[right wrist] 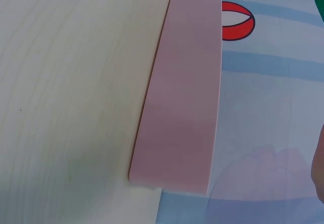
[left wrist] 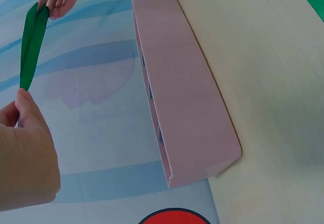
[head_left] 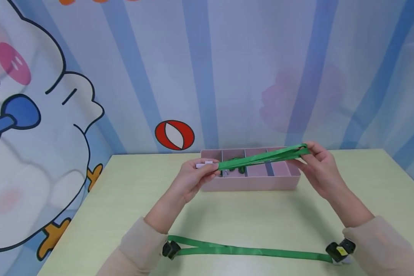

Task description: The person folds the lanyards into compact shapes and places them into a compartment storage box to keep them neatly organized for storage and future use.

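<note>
A green lanyard [head_left: 258, 158], gathered into several strands, stretches between my two hands above a pink box. My left hand [head_left: 198, 174] pinches its left end between thumb and fingers, where a white plastic piece [head_left: 204, 164] sticks out. At the other end, my right hand [head_left: 319, 166] holds the looped strands with thumb and fingertips. The left wrist view shows the same green band [left wrist: 33, 44] running between both hands. On the table nearer to me lies a second green lanyard [head_left: 241, 251], lengthwise, its white end at the right partly hidden by the wrist camera.
Behind the lanyard, the pink divided box [head_left: 250, 184] stands at the table's back edge. One of its compartments holds dark green coiled things [head_left: 240, 168]. A pale wooden table [head_left: 138, 191] meets a blue striped backdrop with cartoon prints. Black cameras sit on both wrists.
</note>
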A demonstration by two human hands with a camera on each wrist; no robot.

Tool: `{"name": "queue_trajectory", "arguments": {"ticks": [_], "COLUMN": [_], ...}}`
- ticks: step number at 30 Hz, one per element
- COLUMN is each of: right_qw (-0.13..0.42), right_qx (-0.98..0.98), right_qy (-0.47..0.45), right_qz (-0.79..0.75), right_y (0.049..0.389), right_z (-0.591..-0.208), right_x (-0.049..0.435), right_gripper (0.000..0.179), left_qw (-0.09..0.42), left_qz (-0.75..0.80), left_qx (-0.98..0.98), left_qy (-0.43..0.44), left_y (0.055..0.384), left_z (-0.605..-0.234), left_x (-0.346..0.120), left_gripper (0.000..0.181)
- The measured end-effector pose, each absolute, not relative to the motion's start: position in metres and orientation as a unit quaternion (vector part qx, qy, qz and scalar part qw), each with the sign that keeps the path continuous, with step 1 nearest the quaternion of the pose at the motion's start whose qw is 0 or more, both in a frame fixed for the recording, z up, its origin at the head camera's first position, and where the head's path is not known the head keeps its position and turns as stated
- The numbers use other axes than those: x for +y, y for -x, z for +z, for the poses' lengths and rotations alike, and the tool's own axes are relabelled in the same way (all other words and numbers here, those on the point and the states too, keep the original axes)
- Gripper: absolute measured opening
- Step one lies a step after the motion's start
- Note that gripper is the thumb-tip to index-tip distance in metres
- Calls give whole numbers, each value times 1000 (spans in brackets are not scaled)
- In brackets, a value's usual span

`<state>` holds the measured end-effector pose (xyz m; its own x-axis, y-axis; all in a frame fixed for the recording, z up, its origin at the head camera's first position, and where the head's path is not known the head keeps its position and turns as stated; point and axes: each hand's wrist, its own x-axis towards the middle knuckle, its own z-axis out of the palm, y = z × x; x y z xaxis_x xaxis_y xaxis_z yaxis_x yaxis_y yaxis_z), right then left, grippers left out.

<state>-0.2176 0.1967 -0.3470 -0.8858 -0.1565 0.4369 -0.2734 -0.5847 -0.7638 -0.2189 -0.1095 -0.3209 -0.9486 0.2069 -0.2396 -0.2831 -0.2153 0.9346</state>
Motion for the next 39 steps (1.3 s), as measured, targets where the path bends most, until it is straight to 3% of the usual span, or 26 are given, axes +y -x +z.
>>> {"name": "queue_trajectory", "arguments": {"ticks": [14, 21, 26, 29, 31, 35, 39], "right_qw": [132, 192, 243, 208, 144, 19, -59], "right_qx": [-414, -425, -513, -520, -512, -541, -588], "right_qy": [-168, -37, 50, 3, -57, -183, -303], "right_qz": [885, 884, 822, 828, 845, 821, 747], "right_y": [215, 219, 223, 222, 222, 220, 220], "right_z": [-346, -339, -338, -339, -341, -345, -347], "right_x": [190, 181, 176, 180, 187, 203, 216], "right_gripper": [30, 16, 29, 15, 4, 17, 33], "left_qw": [139, 136, 134, 127, 119, 106, 109], "left_qz": [778, 762, 759, 758, 759, 761, 765], "left_qx": [613, 631, 634, 638, 639, 639, 635], "left_qy": [-14, -51, -59, -58, -49, -28, -18], "left_y": [210, 207, 204, 205, 206, 210, 212], "left_z": [-325, -328, -328, -327, -326, -326, -327], "left_x": [-105, -97, -93, -94, -96, -106, -117], "left_gripper": [26, 28, 28, 26, 25, 22, 24]}}
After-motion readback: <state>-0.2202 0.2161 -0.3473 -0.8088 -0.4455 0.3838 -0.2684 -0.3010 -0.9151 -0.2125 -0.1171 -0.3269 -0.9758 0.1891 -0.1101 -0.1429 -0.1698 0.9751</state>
